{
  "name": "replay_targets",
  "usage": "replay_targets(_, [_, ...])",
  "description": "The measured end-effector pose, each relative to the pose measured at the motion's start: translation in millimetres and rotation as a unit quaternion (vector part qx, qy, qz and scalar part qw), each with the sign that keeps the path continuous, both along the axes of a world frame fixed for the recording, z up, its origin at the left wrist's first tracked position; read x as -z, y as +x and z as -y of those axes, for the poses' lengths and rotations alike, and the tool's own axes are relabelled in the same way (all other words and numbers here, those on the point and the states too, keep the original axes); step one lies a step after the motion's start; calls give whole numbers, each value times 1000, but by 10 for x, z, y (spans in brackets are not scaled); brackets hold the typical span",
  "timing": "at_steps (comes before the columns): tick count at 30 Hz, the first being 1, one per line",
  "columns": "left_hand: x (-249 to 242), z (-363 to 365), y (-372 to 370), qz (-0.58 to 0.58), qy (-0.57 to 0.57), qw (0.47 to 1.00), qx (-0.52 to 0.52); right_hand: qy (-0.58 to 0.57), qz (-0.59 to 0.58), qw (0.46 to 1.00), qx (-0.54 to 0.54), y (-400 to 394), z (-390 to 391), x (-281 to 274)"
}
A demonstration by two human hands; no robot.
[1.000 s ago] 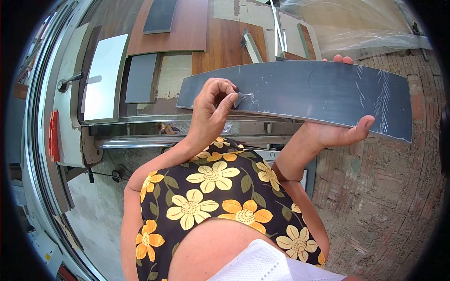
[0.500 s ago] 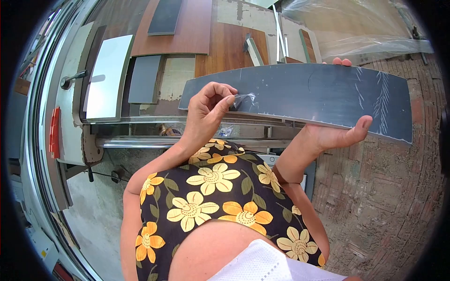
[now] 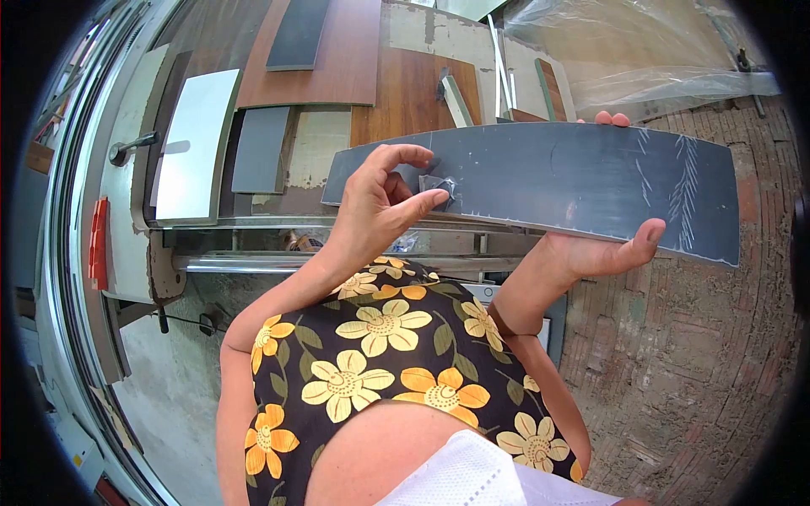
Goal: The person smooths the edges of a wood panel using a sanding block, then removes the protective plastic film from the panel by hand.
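Observation:
A long dark grey board [image 3: 540,173] lies across the front of me, with white scratch-like marks near its right end. My right hand [image 3: 607,250] holds it from below, thumb on the near edge and two fingertips showing over the far edge. Over the board's left part is my left hand [image 3: 384,198], its thumb and forefinger apart. Between them a small piece of clear film [image 3: 439,185] stands up from the board's surface. The thumb tip is beside the film; whether it touches is unclear.
Behind lie a white panel [image 3: 196,148], a small grey panel [image 3: 260,150] and brown wood panels [image 3: 316,55]. A metal rail [image 3: 337,263] runs in front of me. Clear plastic sheeting [image 3: 658,51] is at the back right, above a brick-patterned floor [image 3: 675,363].
My left thumb and forefinger have parted and let go of the clear film they pinched. The thumb has moved right. The board's right part sits slightly lower.

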State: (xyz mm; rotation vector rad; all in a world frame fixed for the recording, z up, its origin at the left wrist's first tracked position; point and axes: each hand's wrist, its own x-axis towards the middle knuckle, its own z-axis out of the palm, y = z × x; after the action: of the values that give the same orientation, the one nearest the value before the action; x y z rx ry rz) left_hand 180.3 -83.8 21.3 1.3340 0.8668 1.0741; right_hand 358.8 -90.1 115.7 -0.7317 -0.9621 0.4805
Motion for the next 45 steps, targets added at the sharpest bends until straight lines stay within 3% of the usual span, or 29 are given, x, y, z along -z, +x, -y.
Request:
replay_targets(4, [-69, -27, 1, -70, 41, 997, 18, 4, 8, 1000, -11, 0, 8, -5])
replay_targets(10, [-53, -69, 8, -45, 29, 998, 26, 5, 8, 1000, -12, -68, 33, -27])
replay_targets(13, [-17, -42, 30, -51, 79, 996, -11, 7, 18, 1000, 1, -84, 30, -31])
replay_targets(16, [3, -2, 75, -126, 236, 959, -96, 5, 33, 999, 6, -93, 24, -51])
replay_targets(22, [65, 26, 121, -171, 289, 930, -152, 0, 20, 1000, 3, -134, 33, -70])
replay_targets(31, [76, 22, 82, -155, 256, 939, -167, -2, 51, 999, 5, -145, 53, -98])
replay_targets(37, [128, -40, -42, -143, 161, 961, -172, -5, 43, 999, -9, -178, 73, -103])
replay_targets(40, [133, -54, -87, -59, 66, 987, -137, -5, 50, 999, -11, -168, 78, -90])
replay_targets(45, [166, -41, -105, -15, 38, 992, -123, 6, 44, 999, 8, -207, 61, -101])
